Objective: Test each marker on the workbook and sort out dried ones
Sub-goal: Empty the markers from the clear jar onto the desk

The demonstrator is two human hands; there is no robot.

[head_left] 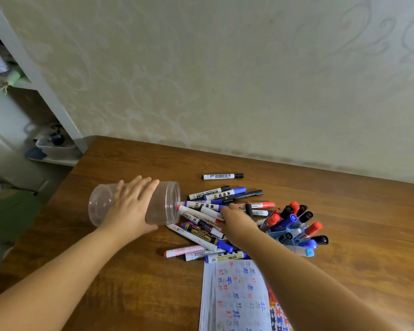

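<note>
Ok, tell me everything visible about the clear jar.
The jar is clear plastic, ribbed near its threaded mouth, with no lid on it, and looks empty. It lies tipped on its side above the table, mouth facing the marker pile, base toward the left. The left hand grips it around the middle. A red-tipped marker touches its rim.

A home room, probably a study corner. Cream wallpaper (201,68) with a pale floral scroll pattern fills the view from ten to two o'clock. A brown wooden table (129,283) stands against it. At nine o'clock, white open shelves (34,75) hold blurred household clutter and a plastic tub (55,149).
</note>
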